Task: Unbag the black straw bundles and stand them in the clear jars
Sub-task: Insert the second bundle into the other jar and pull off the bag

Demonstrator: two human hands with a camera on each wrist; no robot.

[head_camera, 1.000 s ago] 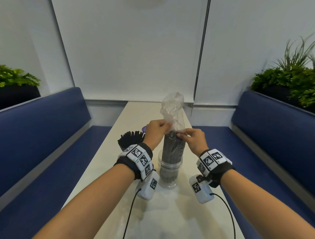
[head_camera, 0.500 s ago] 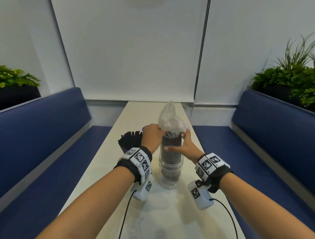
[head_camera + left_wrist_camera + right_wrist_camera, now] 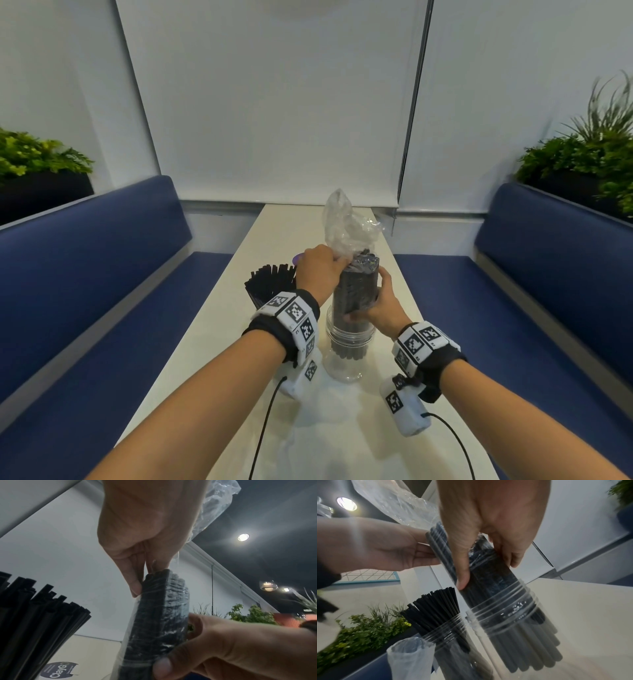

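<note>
The right hand (image 3: 376, 305) wraps thumb and fingers (image 3: 464, 580) round the middle of a bagged bundle of black straws (image 3: 356, 291), while the left hand (image 3: 318, 270) pinches the loose clear plastic bag (image 3: 342, 222) at the bundle's top edge, fingertips (image 3: 137, 588) pressed against the straw ends. The bundle stands upright with its lower part inside a clear jar (image 3: 346, 356) on the pale table (image 3: 301, 428), its bare straw ends showing through the jar wall in the right wrist view; whether they reach the jar's floor is hard to make out. The crumpled bag rises above both hands, and how far down the bundle the film reaches cannot be told through the glare. Just left of the jar and slightly farther, a second clear jar (image 3: 453, 642) holds unbagged black straws (image 3: 270, 284), fanned out and partly hidden behind the left wrist in the head view. A scrunched piece of clear plastic (image 3: 409, 658) lies near that jar, cut off at the frame edge. Blue benches (image 3: 102, 291) flank the table, with green plants (image 3: 589, 161) behind them.
</note>
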